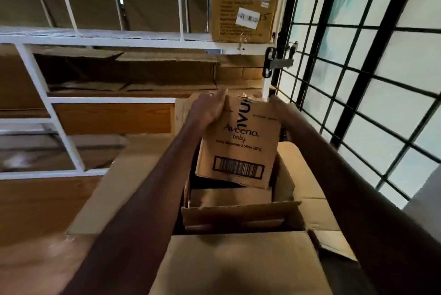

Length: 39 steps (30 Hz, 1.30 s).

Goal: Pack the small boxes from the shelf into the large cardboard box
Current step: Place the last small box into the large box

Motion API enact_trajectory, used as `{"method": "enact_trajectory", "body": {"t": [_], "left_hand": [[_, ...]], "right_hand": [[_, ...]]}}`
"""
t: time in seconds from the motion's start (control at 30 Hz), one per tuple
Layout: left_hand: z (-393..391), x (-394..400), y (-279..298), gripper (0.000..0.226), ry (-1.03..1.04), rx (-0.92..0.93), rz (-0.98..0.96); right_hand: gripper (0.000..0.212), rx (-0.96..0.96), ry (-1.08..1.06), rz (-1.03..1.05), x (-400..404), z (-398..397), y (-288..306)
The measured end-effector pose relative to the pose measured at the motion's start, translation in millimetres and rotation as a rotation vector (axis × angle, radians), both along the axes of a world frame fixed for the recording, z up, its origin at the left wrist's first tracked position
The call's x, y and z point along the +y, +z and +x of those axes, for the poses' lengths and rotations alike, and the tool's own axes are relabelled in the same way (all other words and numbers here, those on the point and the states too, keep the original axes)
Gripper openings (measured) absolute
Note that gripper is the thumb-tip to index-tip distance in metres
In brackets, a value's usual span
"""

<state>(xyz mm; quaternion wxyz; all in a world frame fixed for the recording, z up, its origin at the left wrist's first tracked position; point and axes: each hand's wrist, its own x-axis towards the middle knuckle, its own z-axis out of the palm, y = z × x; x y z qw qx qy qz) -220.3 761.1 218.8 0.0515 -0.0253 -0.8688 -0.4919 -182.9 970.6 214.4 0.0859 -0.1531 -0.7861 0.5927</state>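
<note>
A small brown carton printed "Aveeno baby" [241, 142] hangs tilted above the open large cardboard box [238, 216]. My left hand [210, 108] grips the carton's upper left corner. On the carton's right edge sits my right hand [284, 115], mostly hidden behind the carton. The large box has its flaps spread open, and another flat brown carton [229, 195] lies inside it under the held one.
A white metal shelf [71, 39] with brown boxes stands ahead and to the left. A labelled carton [243, 1] sits on its upper tier. A black window grille [358, 68] runs along the right. A loose cardboard flap [329, 247] lies at lower right.
</note>
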Motion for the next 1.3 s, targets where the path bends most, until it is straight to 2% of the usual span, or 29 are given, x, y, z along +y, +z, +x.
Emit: {"method": "enact_trajectory", "body": {"t": [0.1,0.23,0.37,0.47,0.5,0.57,0.6,0.67,0.73,0.83,0.9,1.0,1.13,1.23,1.3], "left_hand": [[1,-9,-32,0.081,0.123,0.017,0.077],[10,-25,-65,0.065,0.154,0.044,0.252],[3,-30,-72,0.062,0.177,0.099,0.32],[0,-22,-73,0.065,0.213,0.168,0.407],[-3,-20,-72,0.071,0.217,0.174,0.416],[-10,-14,-71,0.081,0.211,0.167,0.424],[-11,-11,-69,0.08,0.216,0.159,0.414],[-13,-6,-66,0.066,0.224,0.177,0.402],[-17,-3,-67,0.05,0.223,0.201,0.392],[-22,-5,-71,0.056,0.211,0.226,0.376],[-24,-6,-72,0.061,0.211,0.246,0.344],[-27,-7,-74,0.053,0.214,0.245,0.324],[-30,-9,-79,0.05,0.195,0.265,0.328],[-30,-11,-80,0.054,0.19,0.277,0.322],[-32,-11,-82,0.057,0.19,0.284,0.32]], "right_hand": [[0.07,0.032,0.028,0.071,-8,-15,-10],[0.084,0.116,0.056,0.236,-27,-16,-19],[0.06,0.246,0.056,0.241,-43,-8,-28],[0.051,0.322,0.065,0.11,-43,-8,-43],[0.054,0.309,0.067,0.075,-43,-7,-45],[0.087,0.256,0.042,0.082,-37,-10,-54],[0.099,0.234,0.022,0.14,-37,-5,-57],[0.102,0.263,-0.041,0.397,-40,14,-66],[0.088,0.407,-0.079,0.704,-48,38,-73],[0.033,0.538,0.061,0.956,-76,68,-84],[0.021,0.431,0.286,0.954,-96,75,-94],[0.021,0.129,0.654,0.821,-117,75,-98],[0.02,0.04,0.701,0.884,-130,64,-105],[0.026,-0.01,0.728,1.034,-135,67,-109],[0.031,-0.024,0.759,1.059,-134,70,-111]]}}
